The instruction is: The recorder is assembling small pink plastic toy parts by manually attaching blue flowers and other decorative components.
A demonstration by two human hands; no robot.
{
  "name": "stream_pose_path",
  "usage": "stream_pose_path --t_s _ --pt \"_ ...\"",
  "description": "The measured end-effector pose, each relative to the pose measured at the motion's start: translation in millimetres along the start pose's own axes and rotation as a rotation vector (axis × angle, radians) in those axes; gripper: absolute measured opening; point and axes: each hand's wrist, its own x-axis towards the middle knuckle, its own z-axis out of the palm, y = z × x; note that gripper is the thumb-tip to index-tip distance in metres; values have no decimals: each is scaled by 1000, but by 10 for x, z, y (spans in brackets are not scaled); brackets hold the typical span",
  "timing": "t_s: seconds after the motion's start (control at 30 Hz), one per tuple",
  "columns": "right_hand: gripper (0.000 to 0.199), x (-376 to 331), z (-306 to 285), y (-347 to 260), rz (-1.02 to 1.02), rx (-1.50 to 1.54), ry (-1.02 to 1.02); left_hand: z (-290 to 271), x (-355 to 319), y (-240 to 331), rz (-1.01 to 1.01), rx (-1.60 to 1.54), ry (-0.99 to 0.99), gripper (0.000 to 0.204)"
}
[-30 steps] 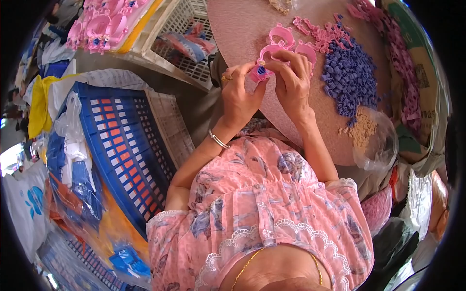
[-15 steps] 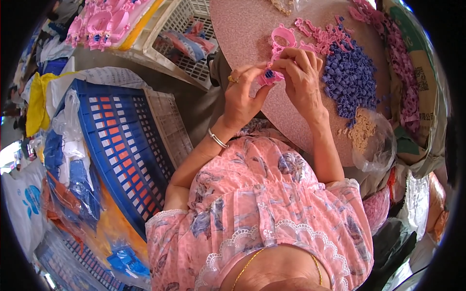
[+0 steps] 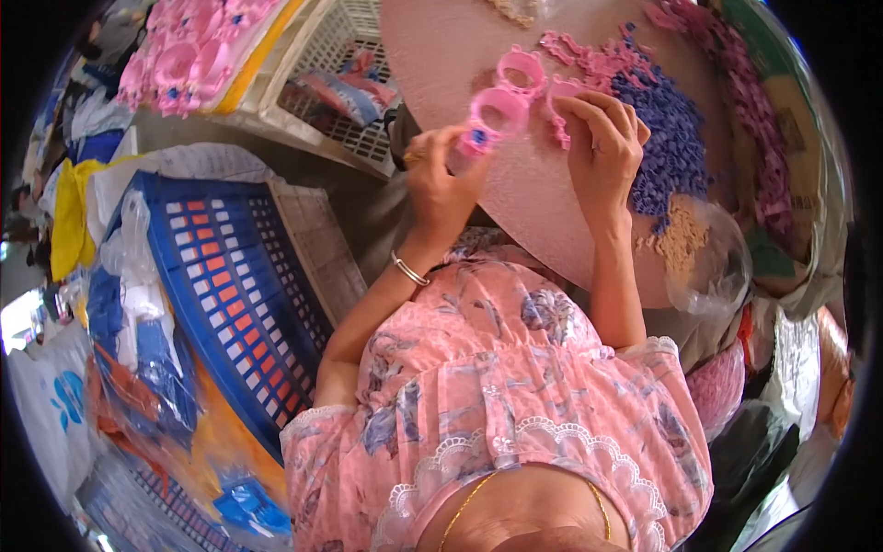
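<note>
My left hand [image 3: 443,184] is closed on the edge of a pink plastic ring-shaped piece [image 3: 521,118], with a small blue part [image 3: 478,137] fixed on it by my fingertips. Beyond it, a similar pink ring piece [image 3: 541,72] lies on the round table. My right hand [image 3: 607,143] hovers to the right, fingers stretched and slightly curved, with nothing visible in them. Its fingertips are over another pink piece [image 3: 560,129], partly covered by them. Past that hand lie a heap of small blue parts [image 3: 658,138] and some pink pieces [image 3: 589,57].
The pinkish round table [image 3: 441,55] also bears beige bits [image 3: 682,241] beside a clear plastic bag [image 3: 722,267]. A blue crate [image 3: 166,276] stands at my left. Farther off are a white crate [image 3: 303,138] and a tray of pink pieces [image 3: 184,64].
My hands were together on the pink ring piece and have parted. The left hand has moved slightly left with the piece, and the right hand has let go and shifted right.
</note>
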Motion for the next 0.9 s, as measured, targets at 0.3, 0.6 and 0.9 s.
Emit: stream_pose_path --t_s 0.3,0.6,0.9 --pt "8 -351 -336 684 304 -312 147 2 202 -424 83 396 79 54" --pt "17 -696 -272 485 334 -243 -80 35 188 -228 284 471 87 54" --pt "28 -634 71 179 312 -123 -121 265 67 57 473 484 -199 35"
